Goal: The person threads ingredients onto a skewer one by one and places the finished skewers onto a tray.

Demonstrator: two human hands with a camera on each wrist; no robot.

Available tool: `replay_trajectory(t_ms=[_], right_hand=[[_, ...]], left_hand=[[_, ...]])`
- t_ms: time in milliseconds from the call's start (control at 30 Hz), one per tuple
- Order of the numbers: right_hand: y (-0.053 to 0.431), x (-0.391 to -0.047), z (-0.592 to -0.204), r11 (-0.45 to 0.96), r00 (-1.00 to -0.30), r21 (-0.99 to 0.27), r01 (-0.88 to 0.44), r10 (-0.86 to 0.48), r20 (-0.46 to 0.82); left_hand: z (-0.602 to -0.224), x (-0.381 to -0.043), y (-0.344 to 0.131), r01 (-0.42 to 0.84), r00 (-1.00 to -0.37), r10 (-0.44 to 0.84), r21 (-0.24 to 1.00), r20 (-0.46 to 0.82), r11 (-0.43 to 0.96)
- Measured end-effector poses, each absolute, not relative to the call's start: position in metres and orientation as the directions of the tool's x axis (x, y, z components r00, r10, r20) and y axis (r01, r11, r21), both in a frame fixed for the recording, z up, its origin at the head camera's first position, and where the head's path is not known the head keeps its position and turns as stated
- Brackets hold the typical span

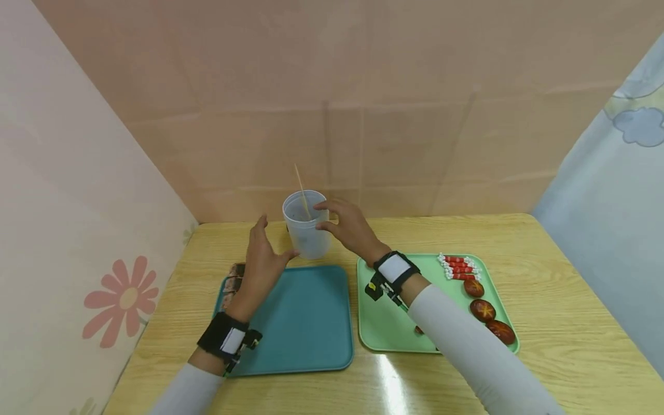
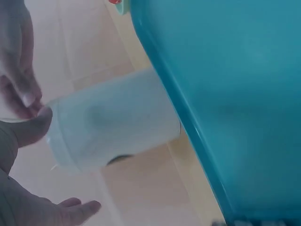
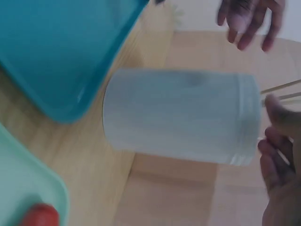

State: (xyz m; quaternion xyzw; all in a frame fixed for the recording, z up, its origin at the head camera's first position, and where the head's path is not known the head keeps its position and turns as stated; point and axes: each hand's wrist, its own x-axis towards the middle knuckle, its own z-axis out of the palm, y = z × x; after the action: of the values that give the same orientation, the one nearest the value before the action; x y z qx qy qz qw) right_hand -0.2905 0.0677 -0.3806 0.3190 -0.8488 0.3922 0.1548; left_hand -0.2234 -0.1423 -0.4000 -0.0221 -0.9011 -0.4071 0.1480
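While reaching in from the lower edge of the head view, frames a translucent cup (image 1: pixel 310 241) between the left hand (image 1: pixel 261 262) and the right hand (image 1: pixel 354 227). Holds the left hand at the cup's left, fingers raised and spread wide from the thumb. Holds the right hand at the cup's upper right, by the rim, with thumb and forefinger parted and the other fingers bent; cannot tell about contact with the rim. Has the cup upright on the table (image 1: pixel 555 300), just left of the frame's centre, near the upper edge of a teal tray (image 1: pixel 306 328). Shows a thin stick (image 1: pixel 299 178) in its mouth, tilted to the upper left, and more than one stick at the right of the right wrist view. Has brown blocks (image 1: pixel 231 284) along the teal tray's left edge, partly hidden by the left hand. Has a green tray (image 1: pixel 386 323) right of centre, partly covered by the right forearm, with red-and-white wrapped pieces (image 1: pixel 460 267) in its upper right and brown scored pieces (image 1: pixel 483 310) down its right side. Wears a black band (image 1: pixel 396 271) on each wrist.
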Motion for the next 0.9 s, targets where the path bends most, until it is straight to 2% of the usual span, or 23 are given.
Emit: replay_trajectory(t_ms=[200, 400, 667, 900], right_hand=[[0.053, -0.307, -0.381, 0.422, -0.668, -0.524, -0.74, -0.55, 0.501], [0.048, -0.311, -0.379, 0.362, -0.624, -0.522, -0.772, -0.59, 0.513], [0.047, -0.313, -0.374, 0.369, -0.592, -0.466, -0.804, -0.566, 0.573], [0.052, -0.315, -0.374, 0.328, -0.605, -0.51, -0.795, -0.489, 0.628]], left_hand=[[-0.411, -0.256, -0.122, 0.152, -0.967, -0.081, 0.798, 0.243, 0.584], [-0.417, -0.273, -0.114, 0.191, -0.959, -0.079, 0.832, 0.27, 0.521], [-0.417, -0.276, -0.112, 0.255, -0.938, -0.069, 0.812, 0.339, 0.526], [-0.419, -0.278, -0.114, 0.256, -0.941, -0.057, 0.812, 0.333, 0.525]])
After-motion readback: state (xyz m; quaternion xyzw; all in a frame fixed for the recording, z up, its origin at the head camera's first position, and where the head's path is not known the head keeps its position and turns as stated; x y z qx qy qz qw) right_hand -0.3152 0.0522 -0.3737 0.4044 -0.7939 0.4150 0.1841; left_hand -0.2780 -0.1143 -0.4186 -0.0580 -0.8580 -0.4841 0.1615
